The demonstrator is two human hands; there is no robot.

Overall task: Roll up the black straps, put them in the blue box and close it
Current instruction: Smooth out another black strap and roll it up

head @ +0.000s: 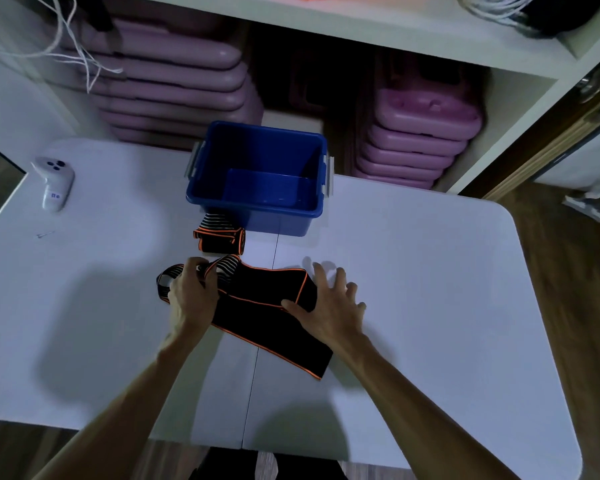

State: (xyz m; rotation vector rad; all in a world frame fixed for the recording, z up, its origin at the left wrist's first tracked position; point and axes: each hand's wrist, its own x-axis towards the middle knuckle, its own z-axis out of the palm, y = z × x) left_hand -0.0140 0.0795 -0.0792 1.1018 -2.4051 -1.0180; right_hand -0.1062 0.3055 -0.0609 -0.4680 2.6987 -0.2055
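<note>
Fingers: left hand [191,292] pinches flat strap [257,306] | right hand [329,306] spread, thumb on it

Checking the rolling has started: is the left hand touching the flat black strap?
Touching. The head view shows the left hand gripping the striped end of the flat black strap.
</note>
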